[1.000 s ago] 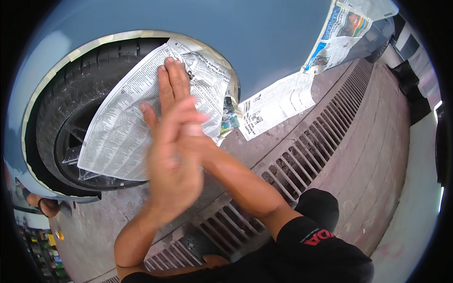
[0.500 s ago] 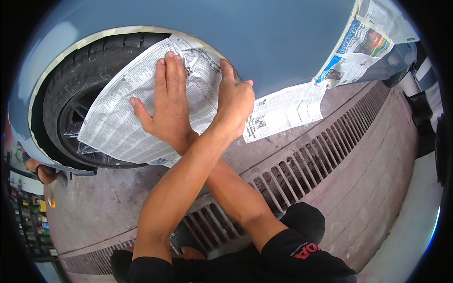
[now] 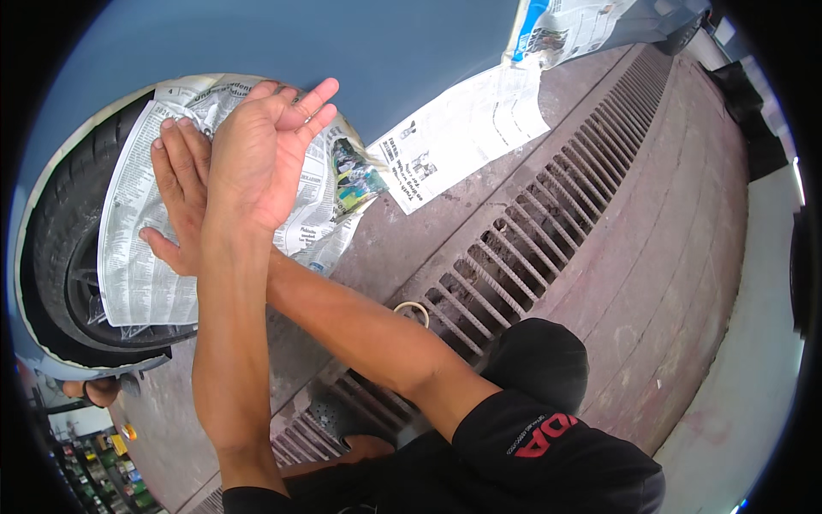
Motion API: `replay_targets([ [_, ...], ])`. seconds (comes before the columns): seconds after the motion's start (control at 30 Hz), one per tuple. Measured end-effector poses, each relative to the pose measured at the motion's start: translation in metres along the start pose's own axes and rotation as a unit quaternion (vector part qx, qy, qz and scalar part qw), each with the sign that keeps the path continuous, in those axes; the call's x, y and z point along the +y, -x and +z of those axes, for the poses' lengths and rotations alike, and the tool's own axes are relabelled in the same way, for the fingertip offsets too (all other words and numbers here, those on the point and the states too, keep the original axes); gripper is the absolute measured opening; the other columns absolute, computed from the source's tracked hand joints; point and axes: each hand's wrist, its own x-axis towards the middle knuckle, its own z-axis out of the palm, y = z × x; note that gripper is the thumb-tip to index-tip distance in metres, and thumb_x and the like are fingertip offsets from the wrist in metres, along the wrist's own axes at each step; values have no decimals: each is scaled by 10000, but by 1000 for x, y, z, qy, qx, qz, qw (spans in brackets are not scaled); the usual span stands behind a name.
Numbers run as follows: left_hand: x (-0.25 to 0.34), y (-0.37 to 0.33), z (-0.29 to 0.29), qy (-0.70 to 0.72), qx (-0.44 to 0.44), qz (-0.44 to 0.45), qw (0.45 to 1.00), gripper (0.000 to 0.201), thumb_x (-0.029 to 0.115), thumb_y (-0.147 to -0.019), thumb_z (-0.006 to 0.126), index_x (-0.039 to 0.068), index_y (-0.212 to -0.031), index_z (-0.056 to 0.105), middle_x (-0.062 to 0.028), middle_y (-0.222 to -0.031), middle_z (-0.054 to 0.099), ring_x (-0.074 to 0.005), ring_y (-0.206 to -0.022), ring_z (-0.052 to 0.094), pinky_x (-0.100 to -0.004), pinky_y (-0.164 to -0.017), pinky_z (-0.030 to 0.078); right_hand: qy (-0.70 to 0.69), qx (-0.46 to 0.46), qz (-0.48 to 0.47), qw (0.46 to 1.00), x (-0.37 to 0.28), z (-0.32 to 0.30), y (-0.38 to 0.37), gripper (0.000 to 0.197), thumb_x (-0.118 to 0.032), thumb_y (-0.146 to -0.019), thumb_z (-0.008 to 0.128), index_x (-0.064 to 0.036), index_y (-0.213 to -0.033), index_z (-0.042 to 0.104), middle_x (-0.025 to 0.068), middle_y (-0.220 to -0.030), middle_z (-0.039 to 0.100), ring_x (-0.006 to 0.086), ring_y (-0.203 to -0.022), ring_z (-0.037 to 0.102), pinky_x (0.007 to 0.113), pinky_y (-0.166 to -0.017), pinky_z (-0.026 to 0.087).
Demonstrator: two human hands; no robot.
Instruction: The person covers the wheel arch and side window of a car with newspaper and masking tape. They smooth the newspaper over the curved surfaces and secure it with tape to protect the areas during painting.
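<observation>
A printed newspaper sheet (image 3: 137,223) covers part of the tyre (image 3: 53,231) in the wheel arch of a blue-grey car body (image 3: 360,51). My right hand (image 3: 181,193) lies flat on the newspaper with its fingers stretched out, holding nothing. Crossing over it, my left hand (image 3: 257,163) is at the newspaper's upper edge by the arch. Its palm shows, and some of its fingers point up and right, apart; the others are partly hidden. Pale masking tape (image 3: 86,128) runs along the arch rim. A colour-printed newspaper part (image 3: 355,176) hangs crumpled right of my left hand.
Another newspaper strip (image 3: 471,137) hangs along the car's lower edge, with more newspaper (image 3: 574,30) beyond. A barred floor drain (image 3: 514,248) crosses the concrete floor (image 3: 651,283). A cream ring (image 3: 412,313) lies beside it. At the far left, someone's foot (image 3: 101,391) shows.
My view has shifted right, so car and wheel sit farther left. My left hand has turned palm into view and moved along the arch, nearer my right hand, which stays on the newspaper.
</observation>
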Motion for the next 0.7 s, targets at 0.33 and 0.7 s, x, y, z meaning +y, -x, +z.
replay_targets([
  [0.33, -19, 141, -94, -250, -390, -477, 747, 365, 217, -1018, 741, -16, -1287, 821, -165, -1174, 844, -292, -1068, 817, -461, -887, 662, -83, -11, -95, 992, 25, -26, -6, 722, -203, -901, 824, 173, -1474, 596, 346, -1622, 507, 486, -1496, 500, 512, -1266, 452],
  [0.7, -413, 282, -93, -692, -165, 106, 695, 450, 356, -888, 831, 50, -1194, 710, -122, -1114, 712, -310, -1118, 659, -549, -1126, 462, -143, -94, -54, 984, 22, -69, -30, 531, -95, -1044, 681, 125, -1521, 603, 369, -1612, 558, 543, -1520, 501, 570, -1261, 454],
])
